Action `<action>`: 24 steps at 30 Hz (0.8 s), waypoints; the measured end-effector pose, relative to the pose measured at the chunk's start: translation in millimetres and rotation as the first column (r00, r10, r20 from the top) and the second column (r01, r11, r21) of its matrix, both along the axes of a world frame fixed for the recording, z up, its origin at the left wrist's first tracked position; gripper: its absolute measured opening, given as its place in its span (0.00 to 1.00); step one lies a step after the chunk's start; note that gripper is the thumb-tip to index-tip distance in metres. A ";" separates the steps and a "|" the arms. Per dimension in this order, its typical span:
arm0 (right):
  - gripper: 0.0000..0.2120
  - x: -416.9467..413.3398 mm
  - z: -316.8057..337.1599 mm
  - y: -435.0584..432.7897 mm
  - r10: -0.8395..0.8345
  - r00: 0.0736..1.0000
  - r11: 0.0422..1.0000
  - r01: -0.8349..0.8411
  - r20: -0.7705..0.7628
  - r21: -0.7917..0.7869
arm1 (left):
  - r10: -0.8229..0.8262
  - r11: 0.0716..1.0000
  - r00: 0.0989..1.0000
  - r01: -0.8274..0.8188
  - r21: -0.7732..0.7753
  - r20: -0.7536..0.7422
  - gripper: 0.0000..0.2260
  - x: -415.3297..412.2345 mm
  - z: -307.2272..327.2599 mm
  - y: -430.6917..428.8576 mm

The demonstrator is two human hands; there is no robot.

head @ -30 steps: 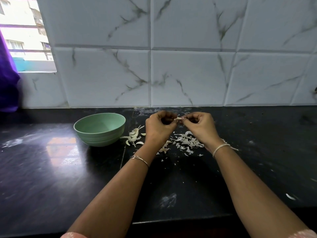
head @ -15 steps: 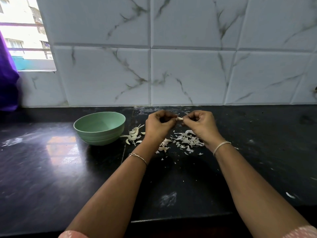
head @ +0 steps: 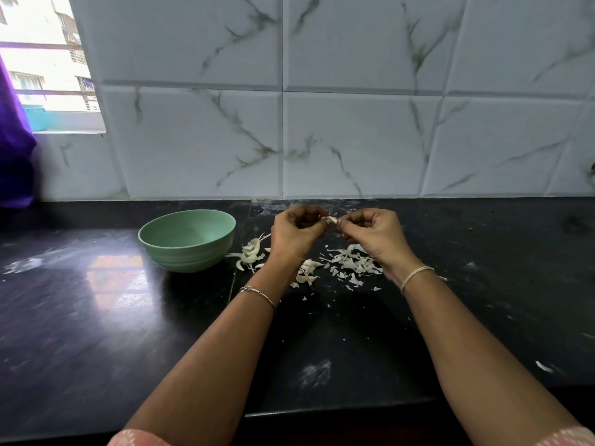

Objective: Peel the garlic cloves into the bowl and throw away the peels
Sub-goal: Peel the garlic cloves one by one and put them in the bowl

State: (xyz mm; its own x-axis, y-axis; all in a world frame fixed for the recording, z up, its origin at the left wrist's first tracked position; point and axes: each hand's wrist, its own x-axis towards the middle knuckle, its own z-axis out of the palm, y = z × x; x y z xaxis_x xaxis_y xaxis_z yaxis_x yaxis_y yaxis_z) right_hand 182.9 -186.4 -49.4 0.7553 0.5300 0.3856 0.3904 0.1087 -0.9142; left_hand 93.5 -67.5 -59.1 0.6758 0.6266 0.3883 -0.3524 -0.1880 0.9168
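My left hand [head: 294, 235] and my right hand [head: 375, 236] are raised together above the black counter, fingertips meeting on one small garlic cloves piece, a whitish garlic clove [head: 331, 219], pinched between them. A pale green bowl [head: 190, 235] stands on the counter to the left of my left hand; its inside looks bare from here. Unpeeled cloves [head: 249, 254] lie between the bowl and my left wrist. Loose white peels [head: 349, 265] are scattered on the counter below and between my hands.
A white marble-patterned tiled wall [head: 354, 140] rises right behind the counter [head: 96, 317]. A window and a purple cloth [head: 14, 156] are at the far left. A stray peel [head: 544, 366] lies near the counter's front right edge.
The hands have stayed together on the clove, with only small finger movements; bowl, cloves and peels lie as before.
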 end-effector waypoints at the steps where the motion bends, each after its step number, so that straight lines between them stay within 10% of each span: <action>1: 0.03 0.2 -0.4 0.6 -0.015 1.000 1.000 0.015 0.005 0.000 | -0.020 1.000 1.000 0.020 -0.015 0.011 0.07 0.0 0.1 -1.2; 11: 0.02 -1.7 -0.7 2.2 -0.007 1.000 1.000 0.007 -0.009 0.009 | -0.150 0.946 0.982 0.177 -0.273 0.117 0.10 0.6 -0.2 -1.7; 24: 0.04 -1.7 -2.3 6.2 -0.083 0.996 0.996 0.082 0.031 0.018 | -0.131 0.988 0.991 0.127 -0.085 -0.039 0.10 -2.5 -0.3 -6.0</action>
